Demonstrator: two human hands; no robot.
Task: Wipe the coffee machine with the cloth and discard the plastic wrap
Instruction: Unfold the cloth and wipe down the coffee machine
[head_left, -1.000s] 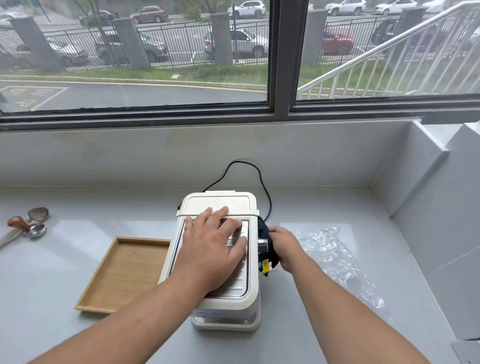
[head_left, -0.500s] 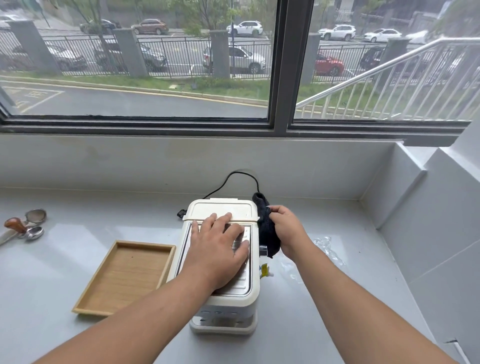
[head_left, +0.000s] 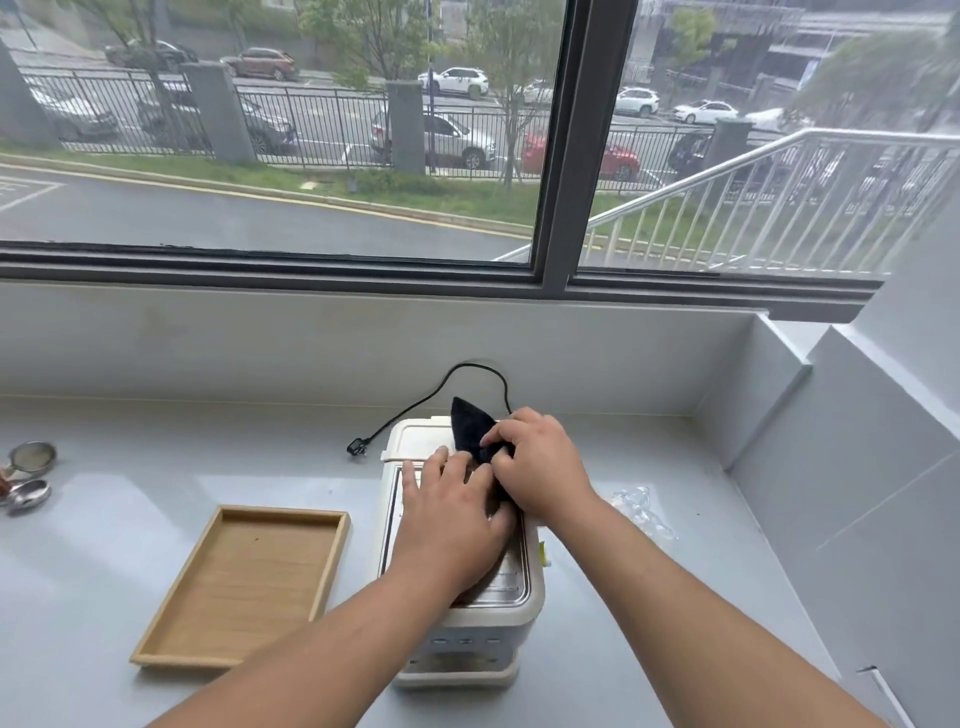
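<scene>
Standing at the lower middle of the frame, the coffee machine (head_left: 462, 587) sat on the grey surface (head_left: 104, 561), pale cream with a ribbed metal top. The left hand (head_left: 452, 525) lay flat and spread across that top, holding nothing, pressing the body down. The right hand (head_left: 540, 467) was closed on the dark cloth (head_left: 470, 428) at the machine's rear right corner, one pointed end of the cloth sticking up over the lid. A black cord (head_left: 467, 371) looped from behind the machine toward the wall, its plug lying loose on the surface to the left.

To wipe well from there, I judged the cloth wanted flattening under the fingers so more of it met the lid, with strokes drawn toward the front while the flat hand kept the machine from sliding; that hand would have to lift for the metal beneath it to be reached.

Right of the machine, near the middle right of the frame, lay the crumpled plastic wrap (head_left: 641, 512), not yet discarded. Left of it sat a wooden tray (head_left: 156, 639), and at the far left edge some metal coffee tools (head_left: 28, 475).
</scene>
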